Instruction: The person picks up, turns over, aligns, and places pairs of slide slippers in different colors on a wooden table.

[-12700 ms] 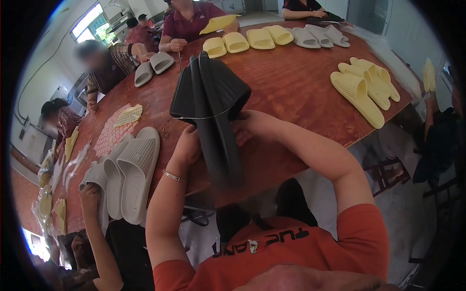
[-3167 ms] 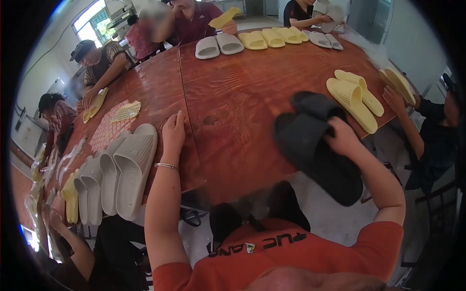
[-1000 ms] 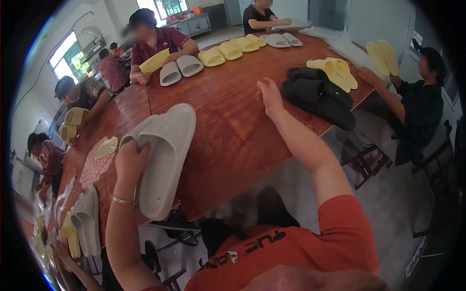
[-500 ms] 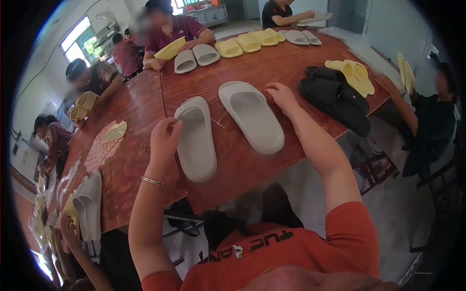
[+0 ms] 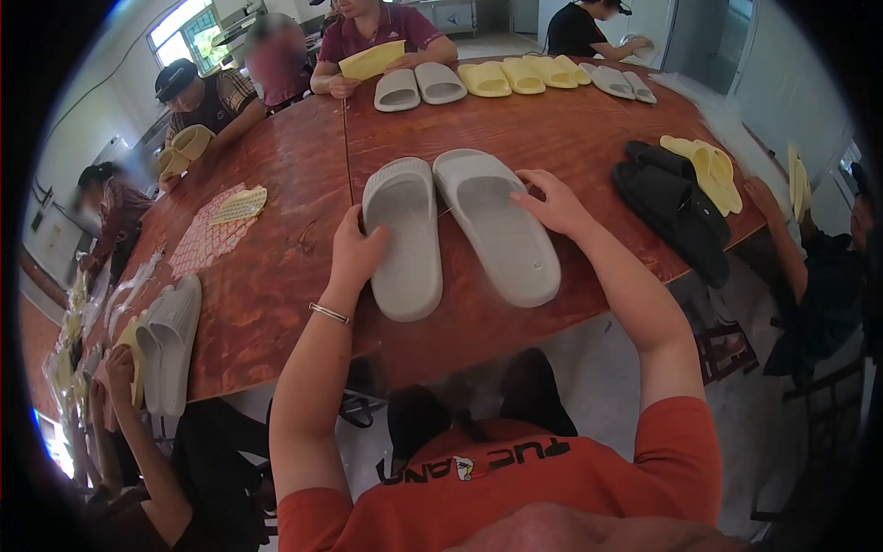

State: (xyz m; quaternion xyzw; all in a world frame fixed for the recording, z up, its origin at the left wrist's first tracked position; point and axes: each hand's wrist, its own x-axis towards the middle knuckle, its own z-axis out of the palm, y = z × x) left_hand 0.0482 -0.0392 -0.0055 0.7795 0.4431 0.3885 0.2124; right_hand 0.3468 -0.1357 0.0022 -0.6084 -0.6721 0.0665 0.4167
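Two light grey slippers lie side by side before me, soles down and toes pointing away. My left hand (image 5: 359,247) grips the left grey slipper (image 5: 405,267) at its outer edge, with the thumb over the footbed and the fingers along the side. At the right grey slipper (image 5: 515,262), my right hand (image 5: 555,204) holds the outer side just behind the strap, its thumb reaching over the rim. The straps almost touch at the front, while the heels stand apart. A bit of thin white tie (image 5: 446,212) shows between them.
Black slippers (image 5: 676,207) and yellow slippers (image 5: 713,170) lie at the right of the red-brown table (image 5: 294,313). Grey slippers (image 5: 170,340) stand at the left edge, near a patterned sheet (image 5: 216,225). More pairs line the far side, where several people sit handling slippers.
Both hands have closed on the grey slippers, which now lie nearer each other; the tie between them is mostly hidden. The camera view has shifted, so the surroundings sit differently in the picture.
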